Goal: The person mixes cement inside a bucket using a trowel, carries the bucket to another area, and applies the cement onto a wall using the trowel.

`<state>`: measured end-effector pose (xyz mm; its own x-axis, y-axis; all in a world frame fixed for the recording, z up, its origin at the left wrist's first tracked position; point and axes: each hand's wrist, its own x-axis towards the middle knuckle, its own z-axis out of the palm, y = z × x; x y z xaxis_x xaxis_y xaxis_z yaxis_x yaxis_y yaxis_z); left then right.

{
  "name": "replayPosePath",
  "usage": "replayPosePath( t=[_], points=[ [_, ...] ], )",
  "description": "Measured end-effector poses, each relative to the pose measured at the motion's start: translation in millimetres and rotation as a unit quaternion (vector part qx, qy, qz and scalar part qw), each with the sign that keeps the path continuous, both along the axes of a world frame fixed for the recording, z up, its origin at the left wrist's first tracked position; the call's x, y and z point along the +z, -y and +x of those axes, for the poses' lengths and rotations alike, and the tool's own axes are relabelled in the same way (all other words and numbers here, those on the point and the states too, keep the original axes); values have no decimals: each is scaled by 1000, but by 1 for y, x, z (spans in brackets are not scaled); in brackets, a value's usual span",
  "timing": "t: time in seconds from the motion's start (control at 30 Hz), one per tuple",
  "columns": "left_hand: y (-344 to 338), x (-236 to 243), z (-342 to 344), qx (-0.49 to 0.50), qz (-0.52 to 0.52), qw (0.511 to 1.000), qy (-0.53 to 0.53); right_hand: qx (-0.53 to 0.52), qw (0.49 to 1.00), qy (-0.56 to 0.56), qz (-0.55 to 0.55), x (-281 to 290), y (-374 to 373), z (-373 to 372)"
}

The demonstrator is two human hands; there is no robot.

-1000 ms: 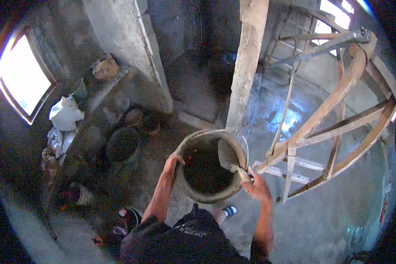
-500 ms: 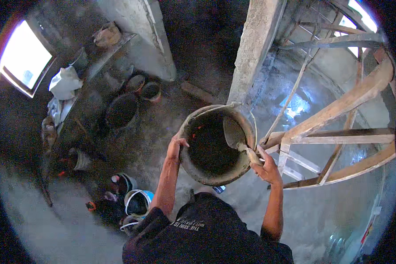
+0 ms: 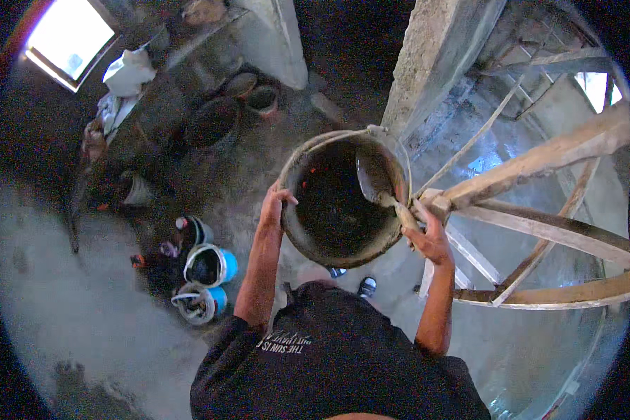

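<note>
Room interior seen from above, elements in descending size. The grey floor spreads under the whole scene; it is matt and pale at lower left, darkly mottled toward the centre, with a bluish sheen at right. A rough-faced concrete pillar rises at top centre. To its right stands a wooden frame of curved and straight timbers. At upper left, a ledge runs aslant below a bright window and bears a crumpled white bag. In the centre, before the person's dark shirt, a deep bucket is held above the floor, its mouth facing the viewer and its interior dark. Dark round tubs stand beyond it; two blue-and-white pails stand at lower left. A trowel lies with its blade inside the bucket's right wall. The left hand is clamped on the bucket's left rim; the right hand is closed around the trowel's handle at the opposite rim. Smallest, a sandal shows on the floor.
</note>
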<state>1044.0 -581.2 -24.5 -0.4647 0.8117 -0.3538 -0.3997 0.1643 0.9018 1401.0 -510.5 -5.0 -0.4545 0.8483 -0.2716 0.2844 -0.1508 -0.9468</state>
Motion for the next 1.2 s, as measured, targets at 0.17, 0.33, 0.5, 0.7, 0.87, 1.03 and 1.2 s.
replayPosePath(
  t=[0.17, 0.33, 0.5, 0.7, 0.87, 1.03, 1.2],
  points=[
    [36, -2, 42, 59, 67, 996, -31, 74, 996, -11, 37, -4, -13, 39],
    [73, -10, 82, 126, 116, 985, -10, 117, 989, 47, 79, -1, -14, 66],
    [107, 16, 123, 154, 84, 984, 17, 168, 985, 29, 23, 16, -8, 80],
    [126, 51, 151, 187, 74, 979, 34, 223, 921, 216, 238, 61, 12, 71],
    [130, 65, 155, 154, 109, 982, -12, 268, 856, 299, 327, 106, 45, 51],
    [126, 78, 150, 148, 116, 982, -9, 311, 764, 344, 448, 108, 32, -11],
    [127, 99, 134, 144, 119, 982, -38, 327, 682, 401, 517, 71, 42, -60]
  ],
)
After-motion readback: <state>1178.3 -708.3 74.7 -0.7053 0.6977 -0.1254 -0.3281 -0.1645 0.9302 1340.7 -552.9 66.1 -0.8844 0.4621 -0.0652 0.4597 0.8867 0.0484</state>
